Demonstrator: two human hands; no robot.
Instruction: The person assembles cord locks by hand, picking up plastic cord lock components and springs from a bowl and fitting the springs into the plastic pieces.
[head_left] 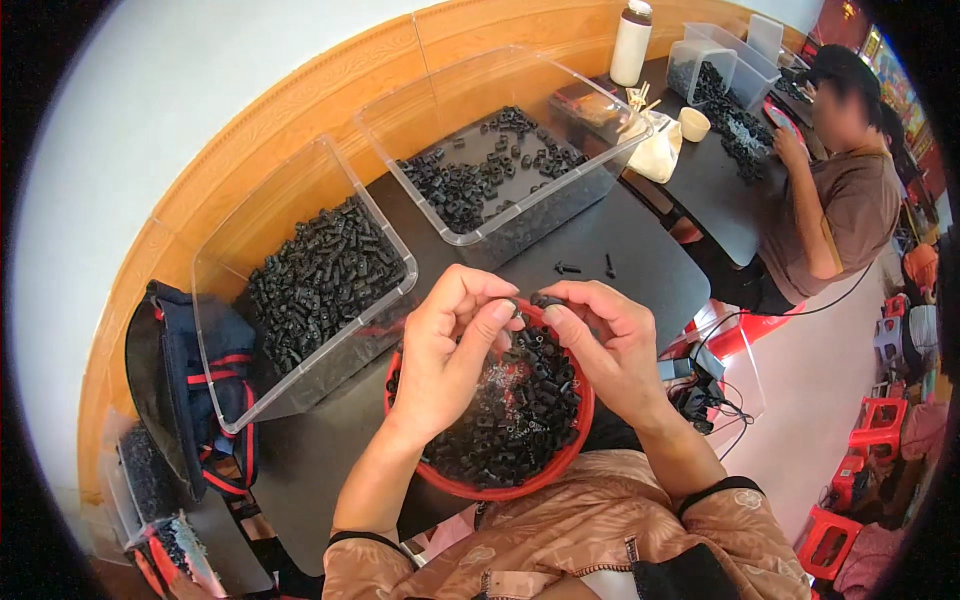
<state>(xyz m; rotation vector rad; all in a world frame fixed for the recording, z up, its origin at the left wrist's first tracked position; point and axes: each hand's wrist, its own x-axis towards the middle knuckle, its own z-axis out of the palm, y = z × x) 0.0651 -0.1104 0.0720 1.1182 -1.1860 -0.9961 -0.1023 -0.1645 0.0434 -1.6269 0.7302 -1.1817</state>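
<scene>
Both hands are raised over a red basin [590, 405] filled with small black plastic parts [500, 435] and bits of clear or white material. My left hand [455, 345] is closed in a pinch, thumb against fingertips; what it holds is too small to make out. Opposite it, my right hand [608, 340] pinches a small black plastic part [545, 300] between thumb and forefinger. The fingertips of the two hands are close together but apart. Two loose black pieces [567, 268] lie on the dark table [640, 265] beyond the right hand.
Left of the basin stands a clear bin [410, 275] heaped with black parts; a larger clear bin [460, 238] is behind it. A dark blue bag [225, 370] sits at the left. On the right, another person [835, 210] works near a white bottle [631, 45] and more bins. Red stools [828, 540] line the floor.
</scene>
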